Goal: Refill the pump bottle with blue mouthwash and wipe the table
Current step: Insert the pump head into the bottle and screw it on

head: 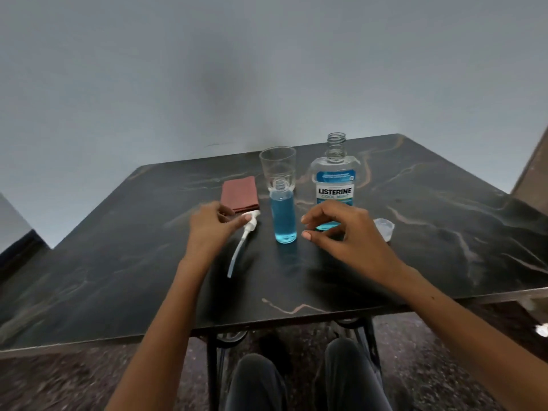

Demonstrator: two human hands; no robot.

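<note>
Mouthwash already fills most of the small bottle [283, 216], which stands upright and uncapped near the middle of the counter [430, 232]. Its pump [245, 238] lies flat just to the left, tube pointing toward the person. The left hand [212, 225] rests over the pump head, fingertips closing on it; the grip looks pressed around the white nozzle, though blur makes it hard to say whether it is lifted yet. The right hand [341, 229] hovers just right of the bottle, thumb and fingers spread and holding nothing.

Behind stand an empty glass [278, 164] and the large mouthwash bottle [334, 185], also open and nearly drained. A small clear cap [384, 227] sits to the right, partly hidden by the right hand, and a folded red cloth [239, 193] waits at the back left for wiping.

Risks from here: the narrow bottle is tall, light and open, so a knock from either hand would likely tip it and spill blue liquid. Threading the long tube into the small neck with 1 hand could also push it over; steadying it with the free hand seems wise. Forcing the tube in quickly might make the liquid overflow.
</note>
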